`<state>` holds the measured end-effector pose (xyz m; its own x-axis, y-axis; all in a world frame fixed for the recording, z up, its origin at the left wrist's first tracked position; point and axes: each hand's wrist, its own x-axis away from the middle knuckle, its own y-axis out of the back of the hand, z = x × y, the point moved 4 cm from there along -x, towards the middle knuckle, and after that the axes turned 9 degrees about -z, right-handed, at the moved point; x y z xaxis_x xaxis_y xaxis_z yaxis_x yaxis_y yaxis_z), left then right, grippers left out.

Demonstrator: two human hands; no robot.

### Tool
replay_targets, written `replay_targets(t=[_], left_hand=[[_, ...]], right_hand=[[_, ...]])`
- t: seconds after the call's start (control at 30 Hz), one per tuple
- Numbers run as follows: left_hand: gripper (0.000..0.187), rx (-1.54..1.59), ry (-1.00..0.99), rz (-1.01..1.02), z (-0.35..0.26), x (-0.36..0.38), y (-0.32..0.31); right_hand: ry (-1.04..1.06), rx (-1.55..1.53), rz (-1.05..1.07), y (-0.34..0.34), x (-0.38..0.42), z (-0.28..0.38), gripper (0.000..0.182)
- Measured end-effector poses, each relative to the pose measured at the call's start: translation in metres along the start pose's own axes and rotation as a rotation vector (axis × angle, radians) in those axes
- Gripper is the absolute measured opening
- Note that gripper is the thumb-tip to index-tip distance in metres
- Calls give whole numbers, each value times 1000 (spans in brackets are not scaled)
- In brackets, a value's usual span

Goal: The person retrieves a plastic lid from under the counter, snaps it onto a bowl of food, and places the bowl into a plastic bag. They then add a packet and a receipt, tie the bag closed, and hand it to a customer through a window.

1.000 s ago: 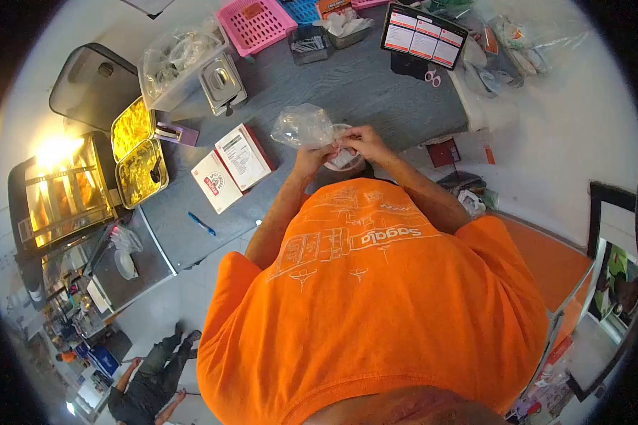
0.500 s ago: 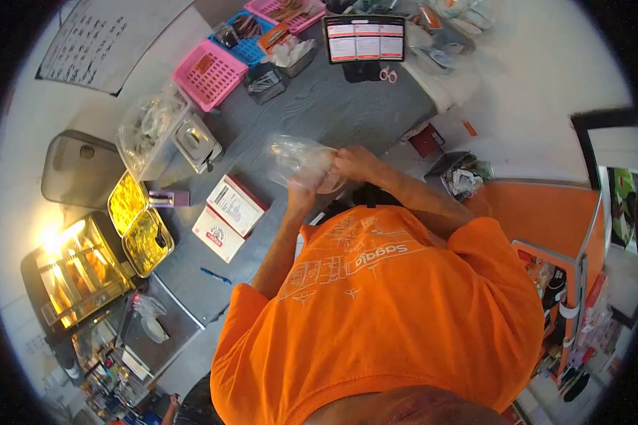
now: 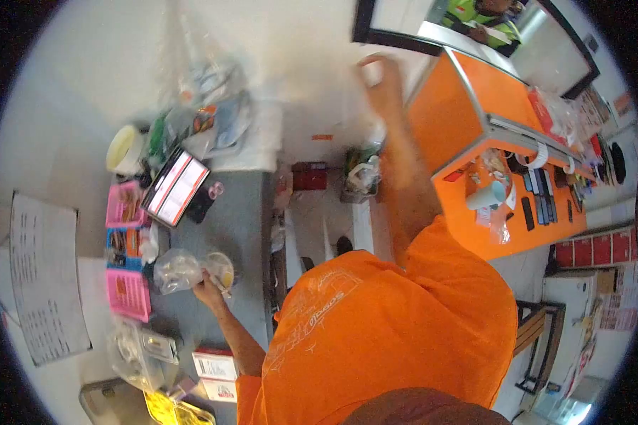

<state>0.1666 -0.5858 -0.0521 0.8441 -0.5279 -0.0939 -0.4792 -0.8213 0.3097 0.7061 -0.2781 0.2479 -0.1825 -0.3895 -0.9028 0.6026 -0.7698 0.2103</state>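
Observation:
My left hand [image 3: 209,291] is closed on the gathered neck of a clear plastic bag [image 3: 175,272] over the grey table. Right beside that hand stands a round clear tub [image 3: 222,268] with something pale in it, and a thin whitish strip lies across its near side. My right hand [image 3: 383,83], smeared by motion, is raised at the end of the outstretched arm, near the wall and the window frame. Its thumb and finger curve round a wide gap through which the wall shows. Nothing is visible in it.
A tablet [image 3: 176,188] and pink scissors [image 3: 216,190] are on the grey table [image 3: 242,212], near pink baskets [image 3: 128,293] and red-white boxes [image 3: 216,375]. An orange counter [image 3: 475,230] carries phones and a cup [image 3: 488,193]. Beyond the window a person in a bright green vest [image 3: 468,18] appears.
My view has swung right. My right hand has left the bag and reached up toward the window. My left hand still grips the bag, and the round tub now shows beside it.

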Motion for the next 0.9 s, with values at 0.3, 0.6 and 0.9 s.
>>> replay_targets(t=[0.3, 0.6, 0.9], left_hand=[[78, -299, 172, -574, 2, -9, -103], [75, -71, 14, -470, -41, 69, -153], [49, -17, 136, -328, -3, 82, -108]], right_hand=[[-1114, -806, -137, 200, -169, -338, 76], [-1545, -782, -318, 188, -173, -413, 93], [102, 187, 360, 163, -183, -548, 40]])
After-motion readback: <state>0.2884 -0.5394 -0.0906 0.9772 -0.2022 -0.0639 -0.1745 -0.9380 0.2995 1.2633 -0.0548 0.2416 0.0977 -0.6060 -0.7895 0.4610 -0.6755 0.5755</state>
